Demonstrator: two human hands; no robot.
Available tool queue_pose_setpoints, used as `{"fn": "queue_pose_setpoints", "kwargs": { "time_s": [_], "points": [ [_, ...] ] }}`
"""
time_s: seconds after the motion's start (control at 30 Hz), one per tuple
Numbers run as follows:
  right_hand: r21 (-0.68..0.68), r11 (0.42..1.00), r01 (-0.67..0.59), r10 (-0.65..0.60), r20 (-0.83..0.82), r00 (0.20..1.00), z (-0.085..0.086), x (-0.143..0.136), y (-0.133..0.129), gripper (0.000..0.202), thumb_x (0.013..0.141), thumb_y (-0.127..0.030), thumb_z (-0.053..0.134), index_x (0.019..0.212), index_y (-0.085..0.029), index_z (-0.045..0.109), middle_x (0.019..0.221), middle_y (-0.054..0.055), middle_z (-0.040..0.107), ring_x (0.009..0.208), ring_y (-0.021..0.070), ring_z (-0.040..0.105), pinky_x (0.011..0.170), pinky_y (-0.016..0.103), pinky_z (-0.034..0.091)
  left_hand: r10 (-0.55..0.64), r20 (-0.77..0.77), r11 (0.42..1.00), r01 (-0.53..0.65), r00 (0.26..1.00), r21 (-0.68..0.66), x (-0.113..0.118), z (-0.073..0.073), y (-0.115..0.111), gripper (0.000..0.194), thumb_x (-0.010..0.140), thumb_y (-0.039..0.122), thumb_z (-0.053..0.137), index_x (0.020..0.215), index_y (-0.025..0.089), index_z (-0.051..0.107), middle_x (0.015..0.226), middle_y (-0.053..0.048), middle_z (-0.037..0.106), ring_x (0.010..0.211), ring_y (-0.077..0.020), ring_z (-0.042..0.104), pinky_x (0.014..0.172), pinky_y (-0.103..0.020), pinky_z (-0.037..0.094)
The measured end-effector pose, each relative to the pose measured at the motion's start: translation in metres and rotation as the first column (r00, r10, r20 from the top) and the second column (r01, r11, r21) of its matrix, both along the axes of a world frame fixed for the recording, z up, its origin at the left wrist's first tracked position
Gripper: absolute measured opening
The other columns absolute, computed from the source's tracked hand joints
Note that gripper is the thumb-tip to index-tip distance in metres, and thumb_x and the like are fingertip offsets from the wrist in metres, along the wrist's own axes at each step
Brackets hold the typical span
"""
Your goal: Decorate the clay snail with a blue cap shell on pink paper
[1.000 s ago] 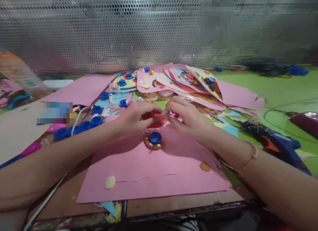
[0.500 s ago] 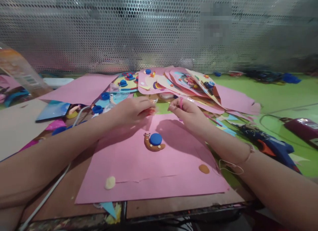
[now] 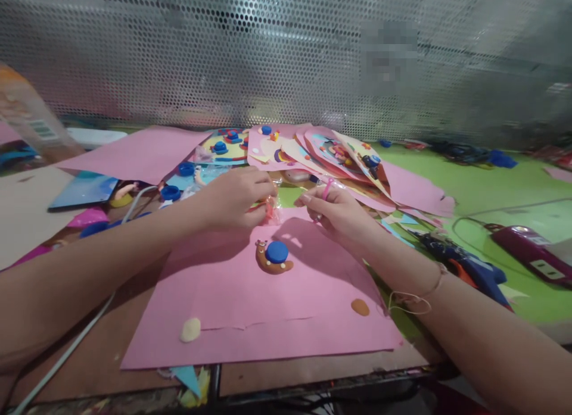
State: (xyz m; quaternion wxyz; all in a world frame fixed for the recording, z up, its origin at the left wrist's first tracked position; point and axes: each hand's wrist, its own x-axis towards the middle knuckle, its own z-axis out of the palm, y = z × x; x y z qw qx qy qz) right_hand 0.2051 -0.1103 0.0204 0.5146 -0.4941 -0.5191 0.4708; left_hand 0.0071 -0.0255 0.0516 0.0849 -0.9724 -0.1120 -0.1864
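Note:
A pink sheet lies at the middle, bearing a brown clay snail with a round blue shell. On the sheet are also a cream clay disc at the lower left and an orange-brown disc at the right. Above the sheet's far edge, my left hand is closed on a clear plastic wrapper with something red in it. To its right, my right hand has thumb and forefinger pinched; whatever they hold is too small to make out. The hands are apart.
Decorated paper cutouts are piled behind the hands. A blue glue gun and a maroon power strip lie at the right. At the left are a pink sheet, blue lids, a white cable and a plastic bottle.
The red wrapper now shows more clearly below my left fingers. My right hand has lowered slightly and turned a little. The whole view has shifted somewhat, moving the right-side objects leftward.

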Motion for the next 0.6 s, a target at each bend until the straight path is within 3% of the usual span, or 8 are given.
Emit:
{"fn": "queue_pose_setpoints", "kwargs": {
  "time_s": [0.17, 0.33, 0.43, 0.6],
  "points": [
    [-0.093, 0.995, -0.042, 0.032, -0.104, 0.994, 0.003, -0.003, -0.001, 0.027, 0.061, -0.040, 0.078, 0.065, -0.019, 0.062, 0.046, -0.007, 0.038, 0.046, 0.0073, 0.028, 0.044, 0.025, 0.017, 0.029, 0.045, 0.999, -0.031, 0.999, 0.042, 0.000, 0.001, -0.001, 0.024, 0.084, 0.024, 0.046, 0.083, 0.012, 0.066, 0.083, -0.011, 0.067, 0.075, -0.0215, 0.060, 0.070, -0.034, 0.046],
    [-0.033, 0.997, -0.065, 0.063, -0.066, 0.996, -0.001, -0.004, 0.000, 0.027, 0.064, -0.039, 0.075, 0.060, -0.018, 0.058, 0.049, -0.007, 0.041, 0.049, 0.0072, 0.032, 0.049, 0.025, 0.024, 0.002, 0.161, 0.985, 0.025, 0.987, -0.170, 0.005, 0.002, -0.013, 0.017, 0.083, 0.027, 0.053, 0.086, 0.014, 0.064, 0.084, -0.007, 0.067, 0.079, -0.0185, 0.061, 0.071, -0.029, 0.045],
    [0.028, 0.995, -0.096, 0.095, 0.022, 0.995, 0.000, -0.008, -0.003, 0.026, 0.069, -0.040, 0.070, 0.061, -0.018, 0.058, 0.055, -0.006, 0.045, 0.053, 0.0076, 0.036, 0.053, 0.026, 0.028, 0.015, 0.240, 0.958, 0.055, 0.971, -0.281, 0.008, 0.002, -0.021, 0.018, 0.080, 0.032, 0.061, 0.083, 0.014, 0.062, 0.079, -0.004, 0.067, 0.071, -0.0145, 0.059, 0.064, -0.025, 0.044],
    [0.007, 0.994, -0.109, 0.108, 0.093, 0.990, 0.009, -0.017, -0.013, 0.017, 0.074, -0.035, 0.065, 0.071, -0.019, 0.061, 0.051, -0.008, 0.037, 0.049, 0.0077, 0.031, 0.049, 0.026, 0.023, 0.037, 0.327, 0.940, 0.078, 0.944, -0.332, 0.009, 0.001, -0.025, 0.016, 0.077, 0.032, 0.066, 0.075, 0.017, 0.062, 0.070, 0.000, 0.065, 0.062, -0.0112, 0.056, 0.057, -0.022, 0.041]
  ]
}}
